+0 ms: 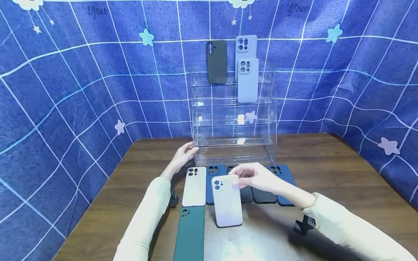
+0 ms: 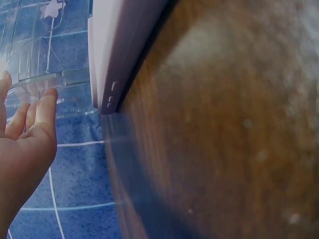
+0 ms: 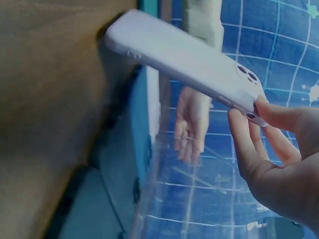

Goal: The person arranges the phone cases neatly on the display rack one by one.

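Note:
My right hand (image 1: 258, 177) pinches a pale lavender phone case (image 1: 227, 203) by its top corner, beside the camera cutout. The case is held tilted over the front row of cases, and in the right wrist view thumb and fingers grip its upper edge. My left hand (image 1: 183, 156) is at the lower left side of a clear tiered acrylic stand (image 1: 235, 121). Its fingers are fairly straight in the left wrist view and appear to touch the stand. On the upper tiers lean a black case (image 1: 217, 63) and two pale blue-lavender cases (image 1: 248, 83), one in front of the other.
Before the stand lies a row of cases: a white one (image 1: 192, 188), a blue one (image 1: 209, 195), dark ones (image 1: 264, 195) and another blue one (image 1: 287, 181). A green case (image 1: 189, 235) lies nearer. Blue patterned cloth (image 1: 81, 90) hangs around the wooden table (image 1: 313, 159).

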### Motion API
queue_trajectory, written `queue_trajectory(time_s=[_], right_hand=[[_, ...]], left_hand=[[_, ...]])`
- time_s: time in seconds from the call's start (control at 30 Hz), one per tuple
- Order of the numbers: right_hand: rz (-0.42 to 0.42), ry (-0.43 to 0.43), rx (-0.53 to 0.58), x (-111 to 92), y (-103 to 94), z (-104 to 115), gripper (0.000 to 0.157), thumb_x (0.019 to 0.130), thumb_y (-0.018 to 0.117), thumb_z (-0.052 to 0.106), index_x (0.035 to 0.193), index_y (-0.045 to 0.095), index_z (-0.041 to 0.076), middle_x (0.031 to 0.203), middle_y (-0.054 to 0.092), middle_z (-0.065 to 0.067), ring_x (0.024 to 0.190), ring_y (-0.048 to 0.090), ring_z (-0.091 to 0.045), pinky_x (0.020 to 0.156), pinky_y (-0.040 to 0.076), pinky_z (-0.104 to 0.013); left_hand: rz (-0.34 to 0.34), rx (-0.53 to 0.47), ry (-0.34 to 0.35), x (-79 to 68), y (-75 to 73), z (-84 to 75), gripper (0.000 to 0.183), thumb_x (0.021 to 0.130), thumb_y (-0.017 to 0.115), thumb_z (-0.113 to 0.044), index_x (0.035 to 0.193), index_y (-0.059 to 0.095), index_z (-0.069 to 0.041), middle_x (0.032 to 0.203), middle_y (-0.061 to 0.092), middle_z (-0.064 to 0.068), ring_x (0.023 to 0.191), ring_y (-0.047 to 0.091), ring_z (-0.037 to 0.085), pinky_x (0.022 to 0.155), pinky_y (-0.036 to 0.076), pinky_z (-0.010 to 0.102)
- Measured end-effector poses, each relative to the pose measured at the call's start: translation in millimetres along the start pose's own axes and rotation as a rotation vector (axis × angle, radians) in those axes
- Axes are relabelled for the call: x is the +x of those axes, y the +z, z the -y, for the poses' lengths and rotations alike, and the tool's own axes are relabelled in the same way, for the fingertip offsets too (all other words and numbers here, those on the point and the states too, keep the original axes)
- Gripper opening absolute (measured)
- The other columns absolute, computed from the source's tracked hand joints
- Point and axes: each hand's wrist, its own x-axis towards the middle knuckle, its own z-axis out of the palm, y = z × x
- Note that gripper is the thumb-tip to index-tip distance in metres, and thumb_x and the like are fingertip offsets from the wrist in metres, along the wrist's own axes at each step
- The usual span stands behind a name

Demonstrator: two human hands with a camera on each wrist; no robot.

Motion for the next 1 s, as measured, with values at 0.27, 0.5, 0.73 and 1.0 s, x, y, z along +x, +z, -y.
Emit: queue_trajectory(time_s=[0.27,0.5,0.73,1.0], right_hand=[[-0.117,-0.037,0.014,11,-24.0,23,0.034,0.086,0.067,0.009,0.117,0.061,-0.001,0.1,0.067,-0.016,0.084,0.066,-0.015,0.078,0.058,-0.041],[-0.206,-0.078,-0.045,22,-48.8,43,0.032,0.088,0.065,0.011,0.118,0.061,0.001,0.097,0.067,-0.017,0.082,0.067,-0.013,0.078,0.058,-0.038],[-0.292,-0.081,-0.155,32,-74.6,56,0.035,0.09,0.064,0.019,0.122,0.06,0.007,0.097,0.068,-0.015,0.082,0.067,-0.011,0.076,0.058,-0.029],[-0.377,-0.074,-0.209,50,-94.2,66,0.036,0.09,0.064,0.022,0.123,0.061,0.008,0.099,0.07,-0.008,0.083,0.067,-0.012,0.08,0.056,-0.03]], left_hand=[[0.002,0.0,0.003,3.0,-0.2,5.8,0.062,0.094,0.057,-0.027,0.145,0.03,-0.002,0.141,0.042,0.02,0.128,0.046,0.031,0.105,0.042,0.041],[-0.009,0.006,-0.004,3.8,-0.2,3.4,0.058,0.094,0.057,-0.024,0.143,0.034,-0.003,0.137,0.046,0.019,0.125,0.049,0.031,0.103,0.044,0.039],[-0.034,0.051,0.03,5.3,3.1,-5.2,0.06,0.091,0.062,-0.022,0.141,0.037,-0.001,0.133,0.049,0.022,0.118,0.055,0.033,0.096,0.05,0.037],[-0.164,0.099,0.126,9.7,-2.3,-14.9,0.064,0.088,0.065,-0.032,0.142,0.039,-0.009,0.139,0.048,0.015,0.125,0.049,0.029,0.104,0.044,0.039]])
